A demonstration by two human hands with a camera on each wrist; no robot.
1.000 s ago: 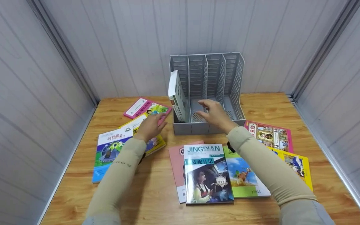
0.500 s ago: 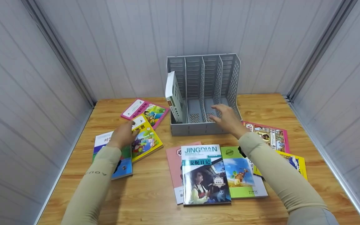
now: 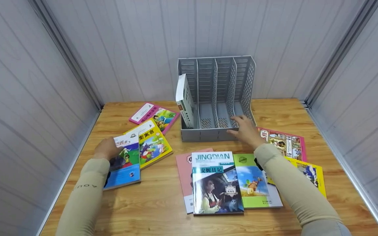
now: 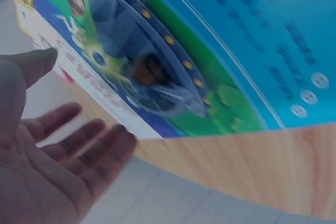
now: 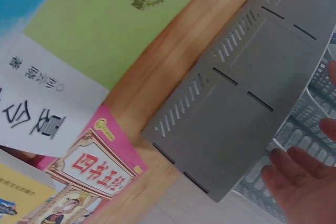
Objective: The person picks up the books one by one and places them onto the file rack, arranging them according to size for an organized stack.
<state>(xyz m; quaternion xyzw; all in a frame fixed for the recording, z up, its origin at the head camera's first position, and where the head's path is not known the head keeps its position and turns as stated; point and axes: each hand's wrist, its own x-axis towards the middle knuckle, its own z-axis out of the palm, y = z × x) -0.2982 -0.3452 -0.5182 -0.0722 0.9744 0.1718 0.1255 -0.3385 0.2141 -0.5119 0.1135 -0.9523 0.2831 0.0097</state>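
Note:
My left hand (image 3: 106, 149) is at the left edge of a blue-and-white paperback book (image 3: 128, 173) on the table. In the left wrist view its fingers (image 4: 105, 150) are spread and relaxed beside the cover, thumb apart. Under that book's right side lies a yellow book (image 3: 156, 144), with a pink book (image 3: 166, 118) behind it. My right hand (image 3: 248, 132) is at the front right of a grey file rack (image 3: 208, 135), fingers loosely bent over its front edge, holding nothing. A thick white book (image 3: 186, 101) stands in the rack's leftmost compartment, leaning left.
In front of the rack, a glossy book with a girl on its cover (image 3: 217, 190) overlaps a pale pink book (image 3: 184, 183) and a green book (image 3: 258, 201). Further right lie a pink-edged comic book (image 3: 297, 144) and a yellow book (image 3: 318, 173). Panel walls (image 3: 143, 49) enclose the table.
My left hand has moved left and nearer, from above the yellow book to the blue-and-white book's left edge. My right hand has shifted right and slightly nearer along the rack's front.

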